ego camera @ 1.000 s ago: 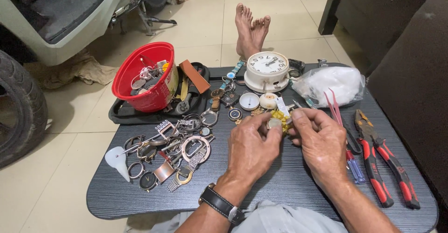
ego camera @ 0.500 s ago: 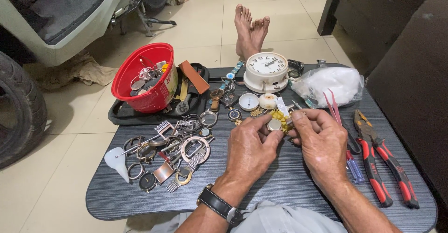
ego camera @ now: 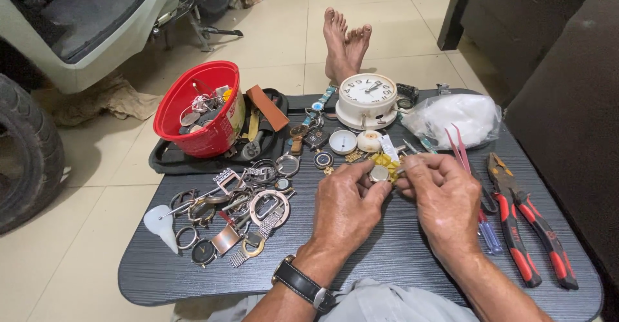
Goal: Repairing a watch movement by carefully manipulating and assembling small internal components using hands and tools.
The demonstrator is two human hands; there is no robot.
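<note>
Little had shifted: your left hand (ego camera: 345, 203) stayed pinched on the small round silver watch case (ego camera: 379, 173), just below the white round desk clock (ego camera: 367, 99); your right hand (ego camera: 442, 196) gripped a thin metal tool (ego camera: 405, 165) against it. Light, slippery, fragile; rim-hold advisable.

Dark table (ego camera: 387, 264) bears pliers (ego camera: 525, 232), clock (ego camera: 367, 99), tray (ego camera: 174, 161).
</note>
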